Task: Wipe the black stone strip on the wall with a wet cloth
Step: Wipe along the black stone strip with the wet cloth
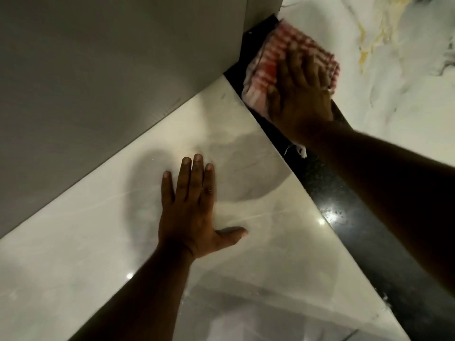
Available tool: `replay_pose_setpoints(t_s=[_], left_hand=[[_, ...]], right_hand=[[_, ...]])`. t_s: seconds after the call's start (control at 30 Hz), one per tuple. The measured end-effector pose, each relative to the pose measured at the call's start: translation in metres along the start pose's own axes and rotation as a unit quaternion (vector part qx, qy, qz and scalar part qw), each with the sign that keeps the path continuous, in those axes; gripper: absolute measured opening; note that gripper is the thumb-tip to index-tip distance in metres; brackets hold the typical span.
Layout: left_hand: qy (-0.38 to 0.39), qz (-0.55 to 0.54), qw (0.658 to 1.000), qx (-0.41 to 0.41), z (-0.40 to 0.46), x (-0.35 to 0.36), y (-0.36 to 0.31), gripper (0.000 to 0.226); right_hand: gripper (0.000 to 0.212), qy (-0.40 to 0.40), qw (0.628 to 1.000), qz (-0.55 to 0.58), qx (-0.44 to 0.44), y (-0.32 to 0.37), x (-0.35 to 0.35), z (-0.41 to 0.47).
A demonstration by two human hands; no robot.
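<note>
A black speckled stone strip [327, 193] runs diagonally across the wall from the upper middle to the lower right, with wet spots glinting on it. My right hand [301, 92] presses a red-and-white checked cloth [268, 62] flat against the strip's upper end, near the ceiling. The cloth is bunched under my palm and fingers, and a frayed end pokes out below my wrist. My left hand [192, 212] lies flat with spread fingers on the glossy pale tile [103, 232] left of the strip, holding nothing.
A grey ceiling surface [98, 70] meets the wall at the upper left. White marble-patterned tile [384, 70] with yellow veins lies right of the strip. My right forearm [394, 183] crosses over the strip's middle part.
</note>
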State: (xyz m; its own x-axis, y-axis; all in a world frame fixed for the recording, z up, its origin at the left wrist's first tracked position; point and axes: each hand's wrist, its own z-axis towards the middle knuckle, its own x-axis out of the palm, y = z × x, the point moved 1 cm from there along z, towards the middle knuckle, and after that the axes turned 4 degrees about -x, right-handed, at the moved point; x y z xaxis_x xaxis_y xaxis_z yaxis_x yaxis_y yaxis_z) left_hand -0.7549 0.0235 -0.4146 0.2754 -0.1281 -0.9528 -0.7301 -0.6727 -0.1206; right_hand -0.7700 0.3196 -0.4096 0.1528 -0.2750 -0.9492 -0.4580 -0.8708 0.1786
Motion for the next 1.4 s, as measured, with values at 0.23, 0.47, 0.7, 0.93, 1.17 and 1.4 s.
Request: replay_pose_setpoints(t_s=[0.23,0.47,0.7,0.93,1.17,1.4], left_hand=[[0.007,0.005,1.0,0.0,-0.001,0.001,0.001,0.136],[0.032,0.019,0.999,-0.002,0.0,0.001,0.001,0.139],[0.037,0.017,0.999,-0.013,0.002,-0.002,-0.003,0.139],[0.036,0.045,0.998,-0.015,0.001,-0.003,-0.003,0.142],[0.03,0.047,0.998,-0.016,0.001,-0.004,-0.003,0.141],[-0.003,0.052,0.999,-0.012,-0.002,-0.001,-0.006,0.139]], right_hand=[[0.075,0.023,0.982,-0.088,-0.163,0.018,-0.012,0.046],[0.07,-0.027,0.999,0.017,0.026,-0.027,-0.008,0.021],[0.068,-0.019,0.999,0.033,-0.035,0.031,0.038,-0.127],[0.066,-0.032,0.999,0.009,-0.01,-0.005,0.02,-0.037],[0.068,-0.08,0.986,0.048,0.14,-0.059,0.041,-0.184],[0.065,-0.061,0.997,0.035,0.001,-0.015,0.053,-0.181]])
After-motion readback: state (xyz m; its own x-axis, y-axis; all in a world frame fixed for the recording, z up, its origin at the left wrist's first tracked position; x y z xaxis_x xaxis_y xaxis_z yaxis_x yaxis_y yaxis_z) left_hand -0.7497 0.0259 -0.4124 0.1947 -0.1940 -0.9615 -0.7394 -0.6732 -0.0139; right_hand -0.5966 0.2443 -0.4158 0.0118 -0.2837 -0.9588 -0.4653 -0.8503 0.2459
